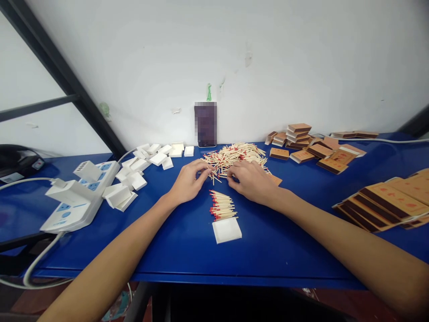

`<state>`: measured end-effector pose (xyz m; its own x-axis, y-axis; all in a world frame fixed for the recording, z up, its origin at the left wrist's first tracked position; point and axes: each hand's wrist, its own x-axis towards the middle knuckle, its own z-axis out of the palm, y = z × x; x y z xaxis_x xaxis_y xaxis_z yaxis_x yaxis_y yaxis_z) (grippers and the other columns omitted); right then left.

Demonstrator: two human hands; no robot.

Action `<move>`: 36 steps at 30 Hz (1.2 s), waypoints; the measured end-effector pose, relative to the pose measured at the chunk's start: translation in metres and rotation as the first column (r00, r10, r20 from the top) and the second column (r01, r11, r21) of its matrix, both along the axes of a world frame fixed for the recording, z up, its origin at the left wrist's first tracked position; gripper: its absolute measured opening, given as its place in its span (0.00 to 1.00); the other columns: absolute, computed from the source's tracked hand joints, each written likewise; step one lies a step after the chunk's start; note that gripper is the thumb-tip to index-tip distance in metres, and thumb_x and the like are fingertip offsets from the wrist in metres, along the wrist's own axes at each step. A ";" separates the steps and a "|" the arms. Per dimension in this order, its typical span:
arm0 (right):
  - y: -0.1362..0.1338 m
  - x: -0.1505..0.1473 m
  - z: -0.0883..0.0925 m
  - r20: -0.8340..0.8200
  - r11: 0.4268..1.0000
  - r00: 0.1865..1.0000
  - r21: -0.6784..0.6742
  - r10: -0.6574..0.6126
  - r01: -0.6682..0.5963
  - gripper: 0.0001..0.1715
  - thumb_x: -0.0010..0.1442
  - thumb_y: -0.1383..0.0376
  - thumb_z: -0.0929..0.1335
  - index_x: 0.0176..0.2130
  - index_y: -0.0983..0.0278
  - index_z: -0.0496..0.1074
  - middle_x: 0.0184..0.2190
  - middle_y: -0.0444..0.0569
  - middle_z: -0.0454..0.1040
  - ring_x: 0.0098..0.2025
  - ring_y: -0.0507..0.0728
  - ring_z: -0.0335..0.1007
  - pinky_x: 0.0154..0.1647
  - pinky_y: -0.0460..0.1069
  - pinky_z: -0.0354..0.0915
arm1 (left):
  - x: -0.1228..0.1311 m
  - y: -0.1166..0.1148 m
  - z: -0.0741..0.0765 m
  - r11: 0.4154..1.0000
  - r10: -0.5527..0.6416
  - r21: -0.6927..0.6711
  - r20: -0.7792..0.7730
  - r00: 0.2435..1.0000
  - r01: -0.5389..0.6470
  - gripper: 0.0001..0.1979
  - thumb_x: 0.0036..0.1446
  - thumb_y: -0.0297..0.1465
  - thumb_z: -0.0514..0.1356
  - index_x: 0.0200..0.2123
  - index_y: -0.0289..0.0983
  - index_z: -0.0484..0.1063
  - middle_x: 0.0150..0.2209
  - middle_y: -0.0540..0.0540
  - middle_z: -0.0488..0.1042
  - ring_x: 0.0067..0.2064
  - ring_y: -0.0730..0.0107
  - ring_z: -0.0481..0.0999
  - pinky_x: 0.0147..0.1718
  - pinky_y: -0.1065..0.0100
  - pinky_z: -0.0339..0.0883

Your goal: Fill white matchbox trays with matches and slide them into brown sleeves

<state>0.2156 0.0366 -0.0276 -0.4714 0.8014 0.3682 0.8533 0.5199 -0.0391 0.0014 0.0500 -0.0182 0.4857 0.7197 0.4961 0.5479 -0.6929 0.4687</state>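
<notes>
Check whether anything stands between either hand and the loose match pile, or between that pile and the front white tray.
Nothing visible separates the left hand or right hand from the match pile. Between the pile and the front white tray lies a cluster of aligned matches.

The heap of thin, pale wooden matches (pixel 241 153) with red tips looks dull. Under it, the wide blue table (pixel 284 255) is smooth and shiny. Left of it, the small white card trays (pixel 158 159) look matt, and the long white power strip (pixel 78 216) is smooth plastic. Right of it, the flat orange-brown matchboxes (pixel 320 150) look like card.
</notes>
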 end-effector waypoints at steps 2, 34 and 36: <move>0.002 0.002 -0.001 0.006 0.999 1.000 0.036 0.009 -0.010 0.07 0.62 0.68 0.64 0.34 0.65 0.72 0.35 0.52 0.75 0.40 0.60 0.69 0.41 0.53 0.56 | 0.000 -0.002 0.001 0.998 -0.051 0.023 -0.057 0.997 0.053 0.11 0.68 0.30 0.51 0.43 0.36 0.74 0.42 0.45 0.78 0.44 0.67 0.75 0.46 0.64 0.68; -0.010 0.008 0.009 -0.506 0.998 0.862 -0.036 0.033 -0.059 0.07 0.56 0.67 0.67 0.29 0.62 0.76 0.24 0.44 0.78 0.25 0.51 0.72 0.29 0.46 0.64 | 0.002 -0.016 0.005 0.989 -0.134 0.015 -0.326 0.936 0.147 0.11 0.58 0.27 0.52 0.38 0.38 0.74 0.37 0.49 0.79 0.40 0.65 0.72 0.43 0.61 0.60; -0.009 0.007 0.006 -0.462 0.996 0.886 -0.046 0.043 -0.072 0.06 0.56 0.68 0.67 0.30 0.63 0.76 0.26 0.44 0.79 0.27 0.52 0.73 0.31 0.47 0.64 | 0.001 -0.016 0.005 0.989 -0.135 0.007 -0.329 0.935 0.145 0.11 0.58 0.27 0.51 0.37 0.38 0.73 0.37 0.49 0.78 0.40 0.65 0.72 0.43 0.61 0.59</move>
<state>0.2225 0.0272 -0.0217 -0.3066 0.8057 0.5068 0.7007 0.5514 -0.4527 0.0021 0.0344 -0.0127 0.7194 0.6198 0.3133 0.5640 -0.7847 0.2573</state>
